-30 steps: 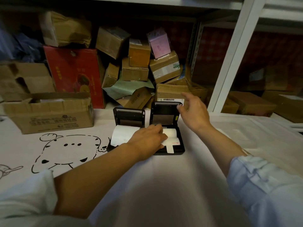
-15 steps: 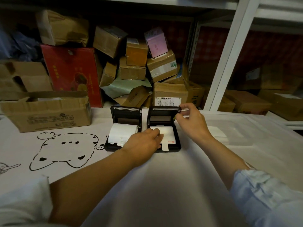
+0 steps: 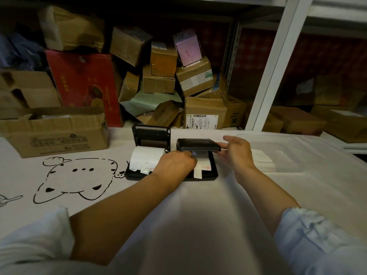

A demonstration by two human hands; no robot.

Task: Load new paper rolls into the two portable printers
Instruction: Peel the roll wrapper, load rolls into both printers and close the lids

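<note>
Hands: right (image 3: 237, 153) lowers lid (image 3: 198, 144); left (image 3: 176, 162) presses paper (image 3: 203, 164).

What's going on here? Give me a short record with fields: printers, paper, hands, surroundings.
left printer: lid upright, open, white paper roll in its bay
right printer: lid tipped partway down over its paper strip
left hand: rests on the right printer's paper
right hand: fingers straight, against the lid's right end
surroundings: white tablecloth with cat drawing, cardboard boxes behind
</note>
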